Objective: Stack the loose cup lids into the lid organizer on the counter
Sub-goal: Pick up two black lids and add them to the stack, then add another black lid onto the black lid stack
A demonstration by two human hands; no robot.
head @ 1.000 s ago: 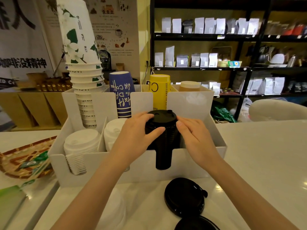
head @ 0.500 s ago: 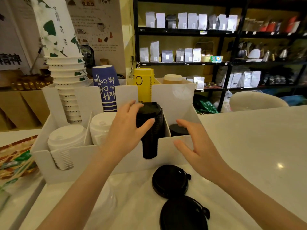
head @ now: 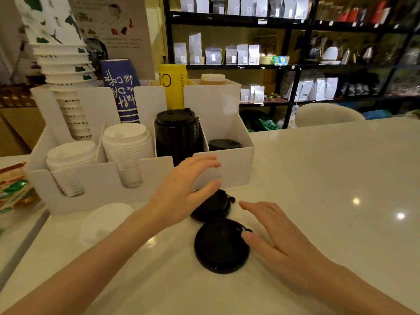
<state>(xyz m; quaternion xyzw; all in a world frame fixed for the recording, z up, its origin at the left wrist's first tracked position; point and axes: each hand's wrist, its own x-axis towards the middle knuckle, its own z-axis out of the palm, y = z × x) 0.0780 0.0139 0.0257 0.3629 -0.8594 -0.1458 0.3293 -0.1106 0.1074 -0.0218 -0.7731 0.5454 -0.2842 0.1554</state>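
Coffee-shop setting, dark shelving of pale bags behind; glossy white stone tabletop (head: pixel 318 178) in front, carrying a white plastic compartmented lid organizer (head: pixel 227 169); tall column of black plastic lids (head: pixel 176 133) in its third front slot, short pile of black lids (head: pixel 223 144) low in the rightmost slot, two columns of white lids (head: pixel 127 142) to the left, paper cups (head: pixel 61 71) stacked behind.

Two loose round black plastic cup lids on the tabletop just before the organizer, edges overlapping or touching; far black lid (head: pixel 213 206) half hidden under the left hand, near black lid (head: pixel 219 246) fully shown; a translucent white lid (head: pixel 105 221) loose further left; none of these yet stacked.

Likely trouble: smooth surface and flat lids, so a fingertip push may slide a lid away rather than lift it; overlapped rims may drag both at once; a lid set crooked on the tall black column could tip the top ones out, since that column already rises above the slot wall.

Left hand (head: pixel 181 192) open, fingers spread and slightly curled, hovering over the far lid, thumb at or near its rim, contact unclear; right hand (head: pixel 270 237) open and flat, thumb tip against the near lid's right edge, nothing gripped in either.
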